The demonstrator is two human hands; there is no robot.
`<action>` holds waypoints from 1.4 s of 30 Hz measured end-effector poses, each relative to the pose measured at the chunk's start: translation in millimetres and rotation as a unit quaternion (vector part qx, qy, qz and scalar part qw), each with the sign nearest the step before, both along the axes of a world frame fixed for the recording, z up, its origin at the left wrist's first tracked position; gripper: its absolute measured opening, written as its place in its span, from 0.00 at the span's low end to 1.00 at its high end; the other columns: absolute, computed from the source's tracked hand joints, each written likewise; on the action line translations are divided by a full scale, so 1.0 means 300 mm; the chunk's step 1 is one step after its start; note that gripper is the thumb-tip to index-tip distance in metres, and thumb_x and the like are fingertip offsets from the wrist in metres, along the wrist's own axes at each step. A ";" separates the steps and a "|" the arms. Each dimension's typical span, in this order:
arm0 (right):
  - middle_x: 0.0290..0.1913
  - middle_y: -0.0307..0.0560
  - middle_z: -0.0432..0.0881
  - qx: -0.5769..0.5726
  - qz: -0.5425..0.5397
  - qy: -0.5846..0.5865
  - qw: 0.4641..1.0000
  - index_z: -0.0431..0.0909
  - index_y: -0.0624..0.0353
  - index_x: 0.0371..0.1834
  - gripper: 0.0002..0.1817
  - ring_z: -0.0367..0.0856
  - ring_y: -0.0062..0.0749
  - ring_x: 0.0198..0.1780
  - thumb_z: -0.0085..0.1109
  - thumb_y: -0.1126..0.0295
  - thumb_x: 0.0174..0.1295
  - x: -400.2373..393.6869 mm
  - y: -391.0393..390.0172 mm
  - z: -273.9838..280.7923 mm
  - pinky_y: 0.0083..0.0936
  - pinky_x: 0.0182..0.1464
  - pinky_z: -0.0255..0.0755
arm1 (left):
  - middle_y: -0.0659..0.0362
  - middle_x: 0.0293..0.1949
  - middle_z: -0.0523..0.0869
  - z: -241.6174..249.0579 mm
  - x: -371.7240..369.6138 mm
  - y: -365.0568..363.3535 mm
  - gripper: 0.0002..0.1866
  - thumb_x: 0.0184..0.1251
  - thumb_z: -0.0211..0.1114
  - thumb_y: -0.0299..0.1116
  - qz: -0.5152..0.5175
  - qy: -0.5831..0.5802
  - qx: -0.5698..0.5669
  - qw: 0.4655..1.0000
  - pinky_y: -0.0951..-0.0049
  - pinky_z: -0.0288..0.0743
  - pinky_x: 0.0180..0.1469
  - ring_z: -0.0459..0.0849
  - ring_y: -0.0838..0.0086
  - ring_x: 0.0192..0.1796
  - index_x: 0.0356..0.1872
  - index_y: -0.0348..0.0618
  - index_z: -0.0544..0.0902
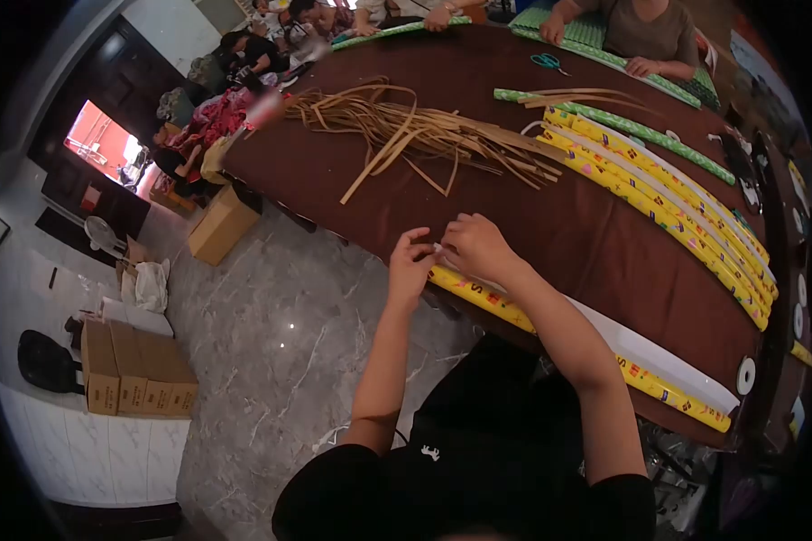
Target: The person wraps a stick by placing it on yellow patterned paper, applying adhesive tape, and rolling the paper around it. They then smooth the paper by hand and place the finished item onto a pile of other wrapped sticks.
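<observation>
1. Yellow patterned roll [672,394] lies along the near edge of the brown-covered surface [361,194]; a white sheet or flap [641,347] shows beside it on the table side.
2. Left hand [410,270] at the roll's left end, fingers curled; right hand [478,248] beside it, fingers bent down at the same end; a small white bit shows between them; cannot tell if either grip is clamped or just touching, fingertips partly hidden.
3. Handling, judged: light, paper-like; fairly stiff lengthwise, but thin edges likely crease or tear; glossy, may slide or roll; best hold is a soft pinch at the end plus a flat palm mid-length, no squeezing.
4. Around: brown strips [442,135] in a loose tangle beyond the hands; yellow rolls [659,185] side by side further right; green roll [641,131] behind those; scissors [546,62] on the far side; white spool [746,375] near the roll's right end.
5. In the way: right forearm crosses the roll's middle; spool sits close to the far end; a co-worker [650,36] opposite, well apart.
</observation>
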State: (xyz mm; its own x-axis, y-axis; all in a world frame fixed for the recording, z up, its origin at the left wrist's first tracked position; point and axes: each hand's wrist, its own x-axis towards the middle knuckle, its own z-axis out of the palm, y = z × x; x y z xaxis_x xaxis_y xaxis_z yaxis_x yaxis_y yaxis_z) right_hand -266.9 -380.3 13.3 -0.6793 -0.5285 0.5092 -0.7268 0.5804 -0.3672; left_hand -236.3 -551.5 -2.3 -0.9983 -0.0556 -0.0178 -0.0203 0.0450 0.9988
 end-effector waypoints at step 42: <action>0.26 0.42 0.83 -0.313 0.008 -0.352 0.882 0.80 0.66 0.31 0.07 0.78 0.21 0.28 0.63 0.72 0.57 -0.051 -0.001 -0.051 0.23 0.32 0.73 | 0.63 0.34 0.86 -0.001 -0.027 -0.009 0.19 0.63 0.65 0.21 0.021 0.180 -0.267 0.946 0.75 0.69 0.53 0.80 0.80 0.43 0.55 0.46 0.81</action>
